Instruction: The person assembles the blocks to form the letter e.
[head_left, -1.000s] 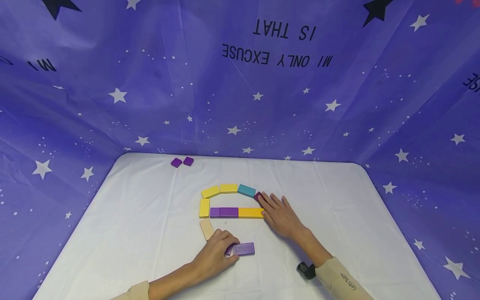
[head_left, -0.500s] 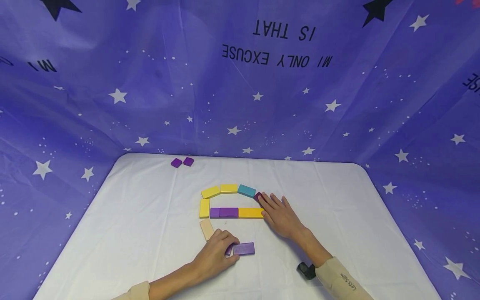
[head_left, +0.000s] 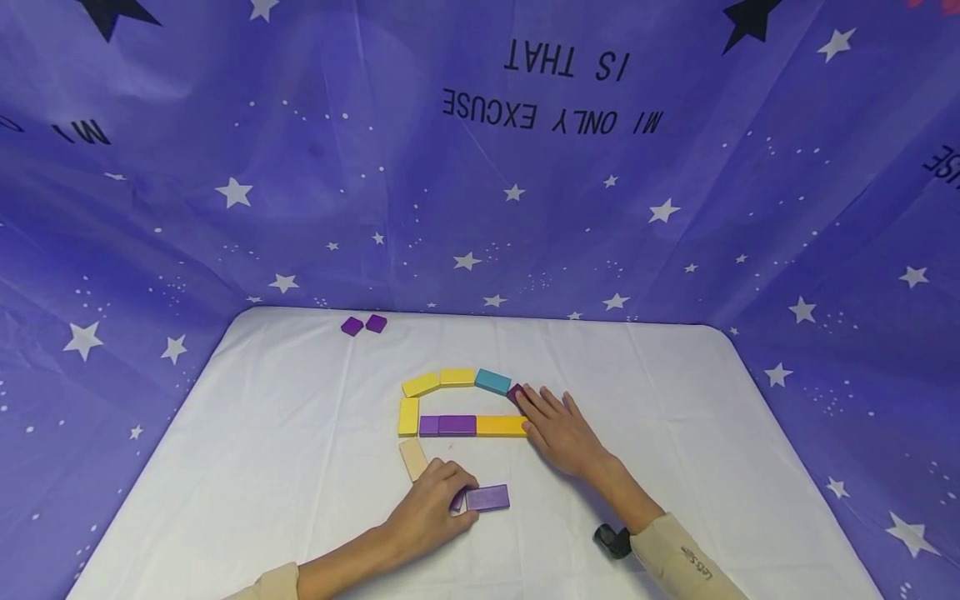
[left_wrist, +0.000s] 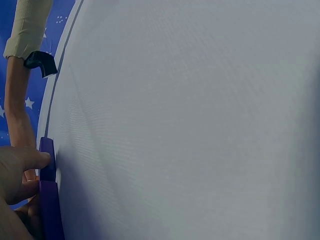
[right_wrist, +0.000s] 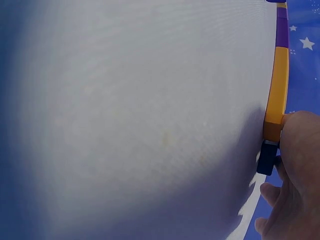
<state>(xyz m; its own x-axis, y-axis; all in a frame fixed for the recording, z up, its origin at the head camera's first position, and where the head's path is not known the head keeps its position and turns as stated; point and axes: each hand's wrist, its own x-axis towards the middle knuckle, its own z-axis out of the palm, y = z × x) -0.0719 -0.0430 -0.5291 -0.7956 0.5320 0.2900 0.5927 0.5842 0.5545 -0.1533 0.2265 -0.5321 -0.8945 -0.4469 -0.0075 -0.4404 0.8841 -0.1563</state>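
Observation:
My left hand (head_left: 430, 510) has curled fingers at the front of a curve of flat blocks. Its thumb and forefinger pinch a purple block (head_left: 489, 497) by its left end; a second purple block (head_left: 457, 501) is mostly hidden under the hand. Just above the knuckles lies a beige block (head_left: 413, 459), partly covered. On the right side, my right hand (head_left: 566, 435) rests with fairly straight, spread fingers over a dark purple block (head_left: 515, 393). Its thumb touches the right end of an orange-yellow block (head_left: 501, 427), as the right wrist view also shows.
Yellow blocks (head_left: 408, 417) and a teal block (head_left: 493, 382) form the upper curve. Inside it, a purple block (head_left: 457, 426) joins the straight row. Two small purple pieces (head_left: 364, 324) lie at the back left of the white table (head_left: 300, 467). A black device (head_left: 613, 542) sits by the right forearm.

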